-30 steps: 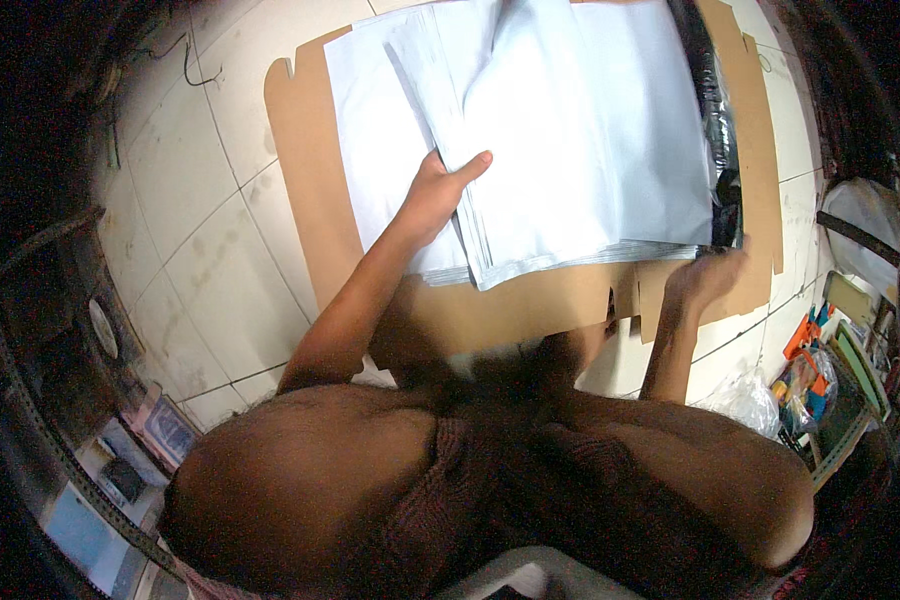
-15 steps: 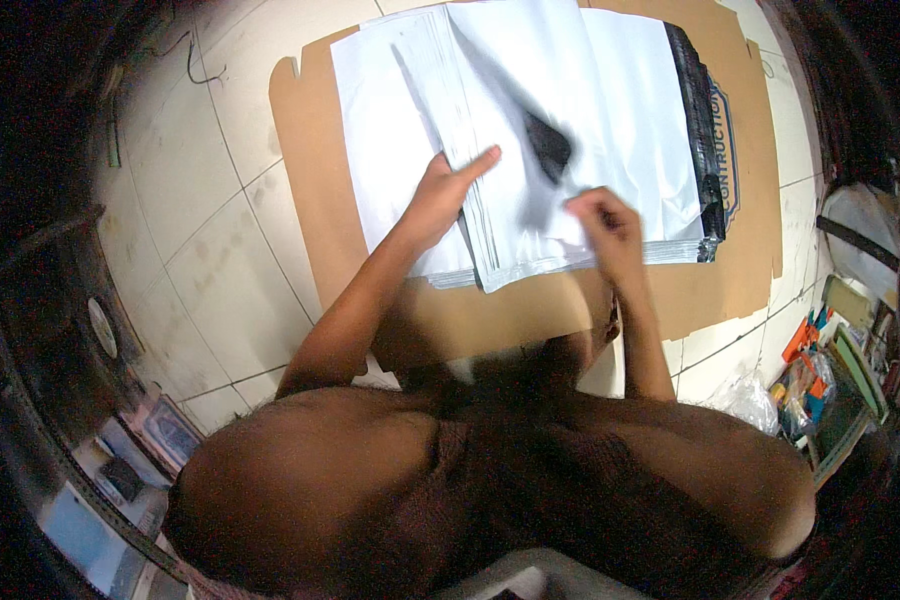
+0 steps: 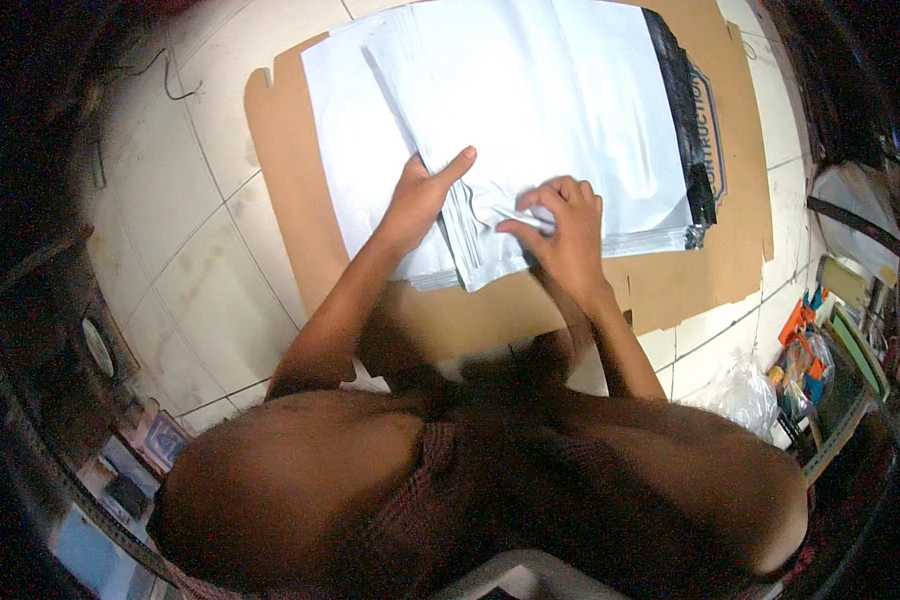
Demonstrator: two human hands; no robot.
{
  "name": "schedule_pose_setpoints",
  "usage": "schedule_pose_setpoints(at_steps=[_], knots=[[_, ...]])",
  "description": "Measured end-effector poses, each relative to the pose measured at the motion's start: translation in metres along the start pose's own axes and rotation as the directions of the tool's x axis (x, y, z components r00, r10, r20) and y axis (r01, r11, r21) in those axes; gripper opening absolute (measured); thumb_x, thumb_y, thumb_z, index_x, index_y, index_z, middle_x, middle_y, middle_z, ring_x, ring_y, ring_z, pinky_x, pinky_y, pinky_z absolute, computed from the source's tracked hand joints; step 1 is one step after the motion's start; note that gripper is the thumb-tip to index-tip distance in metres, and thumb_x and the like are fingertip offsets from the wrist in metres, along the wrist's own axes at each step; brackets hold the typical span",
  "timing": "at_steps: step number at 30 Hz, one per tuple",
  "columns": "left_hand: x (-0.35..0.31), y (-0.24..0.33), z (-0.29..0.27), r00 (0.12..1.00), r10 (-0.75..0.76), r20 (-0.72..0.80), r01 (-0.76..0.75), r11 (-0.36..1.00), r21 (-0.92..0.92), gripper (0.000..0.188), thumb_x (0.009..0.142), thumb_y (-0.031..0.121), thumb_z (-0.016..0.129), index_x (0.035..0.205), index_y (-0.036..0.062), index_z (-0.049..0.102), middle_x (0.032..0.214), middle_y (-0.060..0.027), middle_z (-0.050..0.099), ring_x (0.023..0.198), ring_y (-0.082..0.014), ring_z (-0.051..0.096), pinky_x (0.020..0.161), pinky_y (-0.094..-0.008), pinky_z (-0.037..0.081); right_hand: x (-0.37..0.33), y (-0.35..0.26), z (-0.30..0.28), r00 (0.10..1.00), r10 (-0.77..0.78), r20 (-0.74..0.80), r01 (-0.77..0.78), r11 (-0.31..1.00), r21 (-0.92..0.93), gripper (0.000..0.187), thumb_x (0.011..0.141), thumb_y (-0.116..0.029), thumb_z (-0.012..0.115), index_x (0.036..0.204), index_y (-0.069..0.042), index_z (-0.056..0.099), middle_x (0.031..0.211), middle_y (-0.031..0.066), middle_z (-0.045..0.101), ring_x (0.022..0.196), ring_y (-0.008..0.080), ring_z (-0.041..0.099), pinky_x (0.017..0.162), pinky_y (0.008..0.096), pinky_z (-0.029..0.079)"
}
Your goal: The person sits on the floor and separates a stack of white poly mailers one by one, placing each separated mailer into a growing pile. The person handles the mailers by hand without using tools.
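Note:
White plastic mailing bags point(image 3: 590, 110) lie in a flat stack, their black edges at the right. Part of the stack is folded over at the left into a thick layered edge. My left hand point(image 3: 417, 203) is closed round that edge near its front end, thumb on top and the other fingers hidden underneath. Close to its right, my right hand point(image 3: 568, 235) pinches a crumpled bit of the top bag between thumb and fingers. Wrinkles run through the plastic between my hands.
A flattened brown cardboard sheet point(image 3: 280, 150) with a dark blue print lies under the bags on a tiled floor point(image 3: 195, 265). At the right are a clear plastic bag point(image 3: 745, 400) and assorted orange and green items. A thin dark wire point(image 3: 175, 85) lies at the far left.
My right hand has moved left and now pinches the top bag, crumpling it. The dark raised opening on that bag no longer shows. My left hand keeps its hold on the folded edge.

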State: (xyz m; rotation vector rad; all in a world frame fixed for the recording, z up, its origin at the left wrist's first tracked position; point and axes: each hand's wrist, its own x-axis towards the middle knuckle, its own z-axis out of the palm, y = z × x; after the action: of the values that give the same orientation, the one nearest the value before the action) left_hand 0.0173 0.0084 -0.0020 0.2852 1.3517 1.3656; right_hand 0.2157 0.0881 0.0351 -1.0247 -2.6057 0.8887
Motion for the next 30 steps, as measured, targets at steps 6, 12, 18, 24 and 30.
schedule_pose_setpoints(at_steps=[6, 12, 18, 24, 30], knots=[[0.000, 0.003, 0.006, 0.991, -0.132, -0.018, 0.125, 0.972, -0.197, 0.068, 0.094, 0.044, 0.065, 0.127, -0.0134, 0.048, 0.118, -0.0191, 0.062, 0.110, -0.0227, 0.059, 0.092, -0.0314, 0.049, -0.004, 0.035, -0.004, 0.965, 0.261, 0.018, -0.244, 0.872, 0.424, 0.014, 0.087, -0.013, 0.067, 0.096, -0.003, 0.072, 0.086, 0.0030, 0.065, 0.080, 0.0138, 0.056, 0.077, 0.0278, 0.044], [-0.001, -0.006, -0.005, 1.000, -0.023, -0.001, 0.023, 0.996, 0.091, 0.062, 0.091, 0.033, 0.071, 0.128, -0.0122, 0.049, 0.116, -0.0193, 0.063, 0.106, -0.0234, 0.062, 0.090, -0.0327, 0.050, -0.032, 0.090, -0.089, 0.469, 0.748, -0.470, -0.114, 0.578, 0.808, 0.019, 0.099, -0.021, 0.048, 0.102, -0.004, 0.057, 0.096, 0.0046, 0.056, 0.091, 0.0148, 0.052, 0.081, 0.0321, 0.044], [0.001, -0.005, 0.000, 0.998, -0.053, -0.034, 0.056, 0.992, 0.117, 0.063, 0.091, 0.032, 0.072, 0.128, -0.0122, 0.048, 0.116, -0.0176, 0.064, 0.106, -0.0233, 0.062, 0.093, -0.0337, 0.049, -0.024, 0.003, -0.051, 0.932, 0.171, -0.320, -0.057, 0.940, 0.337, 0.041, 0.086, -0.033, 0.073, 0.111, -0.005, 0.057, 0.108, 0.0099, 0.057, 0.105, 0.0241, 0.053, 0.093, 0.0356, 0.039], [0.000, -0.001, -0.001, 0.987, -0.160, -0.019, 0.153, 0.969, -0.196, 0.066, 0.091, 0.036, 0.071, 0.131, -0.0107, 0.046, 0.119, -0.0178, 0.062, 0.109, -0.0229, 0.061, 0.093, -0.0326, 0.050, 0.004, 0.003, -0.007, 0.998, -0.006, -0.062, 0.004, 0.999, -0.033, 0.016, 0.077, -0.025, 0.081, 0.084, -0.012, 0.075, 0.091, 0.0046, 0.067, 0.086, 0.0226, 0.051, 0.082, 0.0357, 0.039], [-0.006, 0.000, -0.005, 0.993, -0.113, -0.021, 0.109, 0.985, -0.133, 0.061, 0.093, 0.031, 0.069, 0.131, -0.0113, 0.046, 0.119, -0.0182, 0.062, 0.108, -0.0226, 0.061, 0.092, -0.0326, 0.049, -0.008, 0.062, -0.029, 0.747, 0.660, 0.083, -0.438, 0.394, 0.808, 0.011, 0.093, -0.012, 0.064, 0.098, -0.006, 0.071, 0.096, 0.0044, 0.069, 0.091, 0.0124, 0.059, 0.079, 0.0277, 0.046]])
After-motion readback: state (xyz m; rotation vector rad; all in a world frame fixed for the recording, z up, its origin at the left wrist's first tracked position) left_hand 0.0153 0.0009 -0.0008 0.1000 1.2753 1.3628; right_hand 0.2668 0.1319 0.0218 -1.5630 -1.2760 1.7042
